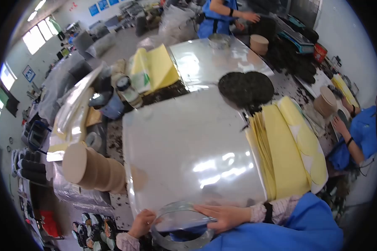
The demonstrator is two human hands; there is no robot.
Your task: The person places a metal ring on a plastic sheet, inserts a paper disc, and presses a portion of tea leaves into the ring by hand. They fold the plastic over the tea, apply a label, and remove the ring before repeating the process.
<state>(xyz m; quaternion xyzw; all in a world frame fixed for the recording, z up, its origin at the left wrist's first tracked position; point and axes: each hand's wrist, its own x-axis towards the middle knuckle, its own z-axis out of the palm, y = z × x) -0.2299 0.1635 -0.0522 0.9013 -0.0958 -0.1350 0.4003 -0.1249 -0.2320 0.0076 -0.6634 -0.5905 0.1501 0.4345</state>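
Observation:
A shallow, see-through or shiny ring [171, 243] stands at the near edge of the table, close to my body. My right hand [229, 215] grips its right side, fingers laid along the upper rim and thumb lower down. On the ring's left side, my left hand [141, 224] has its fingers curled together at the rim; they look pinched on it. Beyond the ring lies a glossy pale sheet [180, 142] with bright reflections. Nothing shows inside the ring except the table edge and blue cloth behind it.
Yellow sheets [287, 150] lie at right, a stack of tan round blocks [94, 169] at left. Dark round mats [246, 90] rest at the far right edge, near dark crumbs. A jar [130, 93] stands far left. Co-workers in blue [218, 19] work behind and at right [362, 134].

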